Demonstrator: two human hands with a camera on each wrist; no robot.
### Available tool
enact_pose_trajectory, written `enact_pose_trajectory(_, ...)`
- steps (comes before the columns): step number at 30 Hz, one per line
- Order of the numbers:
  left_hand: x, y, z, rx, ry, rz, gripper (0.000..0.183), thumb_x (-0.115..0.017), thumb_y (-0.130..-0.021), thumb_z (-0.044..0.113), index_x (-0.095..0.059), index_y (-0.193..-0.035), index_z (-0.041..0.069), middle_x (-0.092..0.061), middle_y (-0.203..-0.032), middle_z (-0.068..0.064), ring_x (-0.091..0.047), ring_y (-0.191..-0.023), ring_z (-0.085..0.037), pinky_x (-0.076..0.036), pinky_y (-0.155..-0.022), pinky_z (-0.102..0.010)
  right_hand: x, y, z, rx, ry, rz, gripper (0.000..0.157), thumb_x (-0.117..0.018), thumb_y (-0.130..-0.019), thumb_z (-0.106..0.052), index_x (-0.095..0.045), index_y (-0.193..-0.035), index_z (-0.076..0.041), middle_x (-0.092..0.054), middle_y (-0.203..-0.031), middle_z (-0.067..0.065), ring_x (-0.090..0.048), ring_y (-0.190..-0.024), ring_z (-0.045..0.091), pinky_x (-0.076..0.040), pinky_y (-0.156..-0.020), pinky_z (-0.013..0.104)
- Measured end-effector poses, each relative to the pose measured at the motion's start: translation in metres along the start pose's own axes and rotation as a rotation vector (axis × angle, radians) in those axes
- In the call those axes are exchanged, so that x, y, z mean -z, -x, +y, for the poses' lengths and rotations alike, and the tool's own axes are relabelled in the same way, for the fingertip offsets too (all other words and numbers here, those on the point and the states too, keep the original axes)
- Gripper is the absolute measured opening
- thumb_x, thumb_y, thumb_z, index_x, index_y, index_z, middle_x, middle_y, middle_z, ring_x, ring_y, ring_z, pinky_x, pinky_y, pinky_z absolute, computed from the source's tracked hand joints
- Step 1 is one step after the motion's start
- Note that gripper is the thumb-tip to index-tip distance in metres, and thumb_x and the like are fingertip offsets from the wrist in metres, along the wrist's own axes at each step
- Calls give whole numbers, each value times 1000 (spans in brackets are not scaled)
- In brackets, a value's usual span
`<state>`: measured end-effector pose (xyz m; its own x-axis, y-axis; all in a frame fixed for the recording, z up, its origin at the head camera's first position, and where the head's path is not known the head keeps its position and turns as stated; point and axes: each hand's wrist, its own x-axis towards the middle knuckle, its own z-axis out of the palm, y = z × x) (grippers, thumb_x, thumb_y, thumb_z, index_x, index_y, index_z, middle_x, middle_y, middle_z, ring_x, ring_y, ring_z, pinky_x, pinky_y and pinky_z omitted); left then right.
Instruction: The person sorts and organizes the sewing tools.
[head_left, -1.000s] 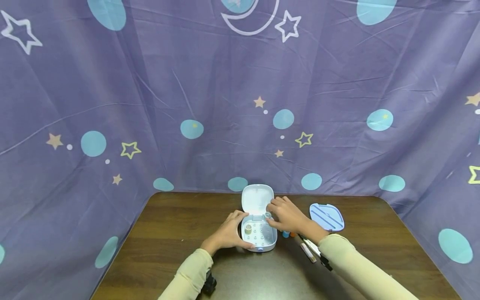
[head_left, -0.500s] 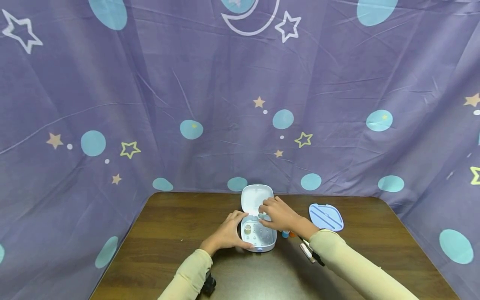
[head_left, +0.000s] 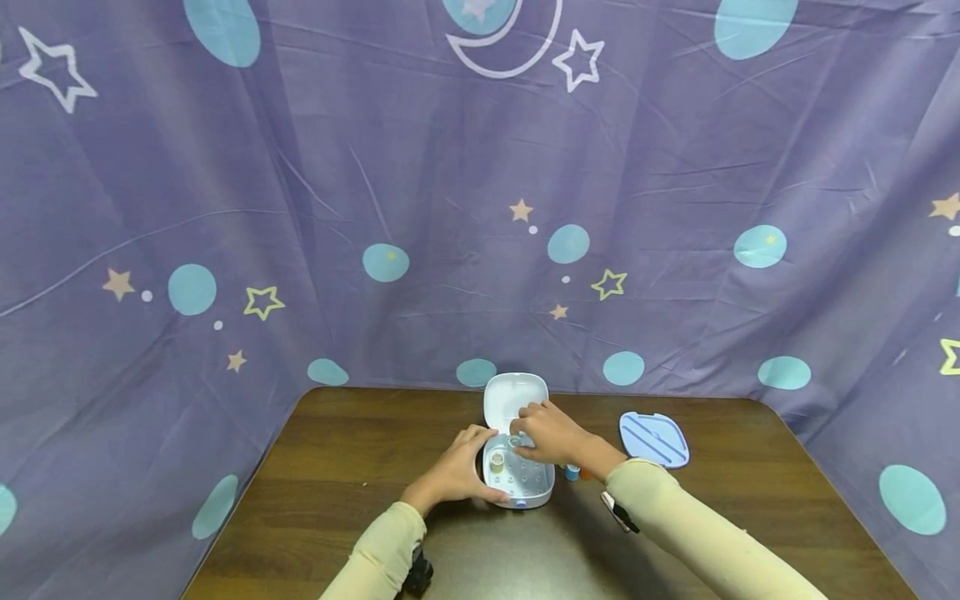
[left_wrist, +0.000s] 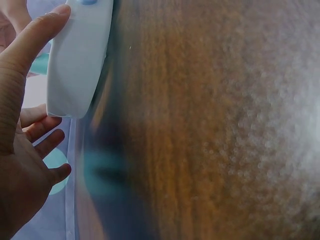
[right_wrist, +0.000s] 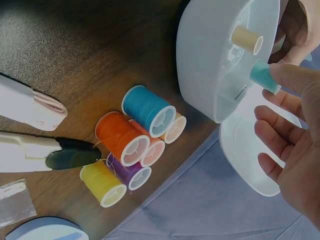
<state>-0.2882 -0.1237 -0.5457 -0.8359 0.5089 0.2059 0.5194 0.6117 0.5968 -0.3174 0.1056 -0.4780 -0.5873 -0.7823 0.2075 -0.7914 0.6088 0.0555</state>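
A white plastic box (head_left: 528, 502) stands on the table with its lid (head_left: 516, 393) swung up at the back. My left hand (head_left: 453, 468) grips the box's left side, thumb on the front and fingers toward the back. In the right wrist view, a turquoise thread spool (right_wrist: 263, 76) is pinched between the thumb and index finger of my right hand (right_wrist: 305, 145), whose other fingers are loosely bent. That spool is at the rear part of the box, over the pegged inside. A beige thread spool (right_wrist: 246, 40) stands inside, at the left in the head view.
Right of the box lie several spools, among them blue (right_wrist: 145, 109), orange (right_wrist: 119, 135), yellow (right_wrist: 100, 181) and purple (right_wrist: 135, 176). Near them are a white-and-black tool (right_wrist: 55, 153), a white piece with a ribbed end (right_wrist: 35, 104) and a light-blue panel (head_left: 654, 439). A patterned curtain (head_left: 420, 208) hangs behind the table.
My right hand has moved left from the box's right rear side to over its rear middle, carrying the turquoise spool. The left hand keeps its grip on the box.
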Motion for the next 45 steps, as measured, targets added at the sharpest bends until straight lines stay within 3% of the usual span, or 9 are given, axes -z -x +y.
enact_pose_trajectory(15,0,0,1,-2,9,9,106,-95,-63,50,-49,-146,3,-52,-138,-13,-48,-128,-25,-44,-108,-51,-8,-5,-6,-18,12,-65,24,-81,-86,-35,-76,-102,-18,-69,-96,-2,-63,-90,17,-47,-82,38)
enact_pose_trajectory(35,-1,0,-1,-6,14,5,107,-94,-66,50,-46,-149,4,-50,-140,-14,-47,-127,-27,-45,-107,-52,-28,-1,-8,34,57,-22,21,-82,-83,-35,-75,-95,-20,-68,-91,-2,-60,-85,17,-44,-77,35)
enact_pose_trajectory(45,-1,1,0,7,37,-3,108,-95,-64,50,-46,-148,3,-50,-140,-14,-46,-129,-27,-44,-108,-53,-33,-1,-10,10,73,-36,23,-82,-83,-36,-76,-99,-20,-67,-92,-2,-61,-86,17,-43,-77,35)
